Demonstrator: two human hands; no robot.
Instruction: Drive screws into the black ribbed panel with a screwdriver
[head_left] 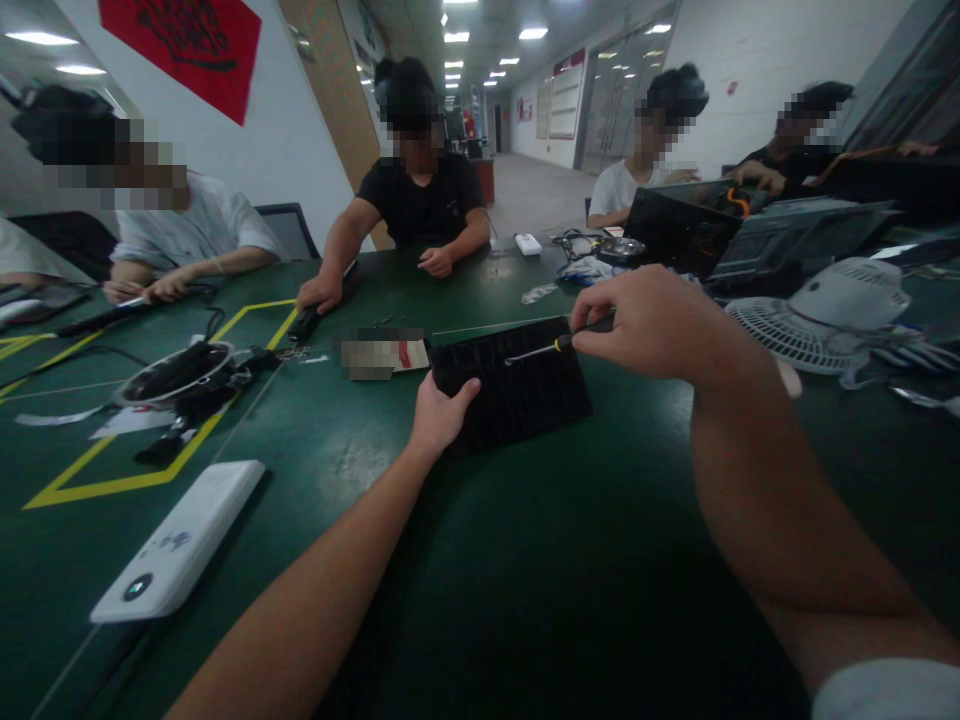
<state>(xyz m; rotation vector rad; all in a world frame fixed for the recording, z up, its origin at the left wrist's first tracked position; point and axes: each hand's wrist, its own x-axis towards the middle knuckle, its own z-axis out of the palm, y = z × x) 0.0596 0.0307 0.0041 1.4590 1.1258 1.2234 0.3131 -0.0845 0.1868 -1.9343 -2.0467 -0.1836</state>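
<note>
My left hand [439, 412] grips the left edge of a flat black tray [525, 400], thumb on top and the other fingers hidden beneath. The tray looks divided into compartments, but what lies in them is too dark to make out. In my right hand [649, 322] is a screwdriver [537, 352] with a black and yellow handle, pinched between the fingers. Its shaft points left over the tray, and something small and round shows at the tip. I cannot tell whether the tip touches the tray. Beyond the tray's left corner lies a small cardboard piece [397, 356] with a red mark.
A white power bank [184, 540] with a cable lies at the near left. Behind it is a ring-shaped part [176, 375] with cables. A white fan [817, 312] and an open black case [679, 228] stand to the right. Several co-workers sit around the green table [570, 560].
</note>
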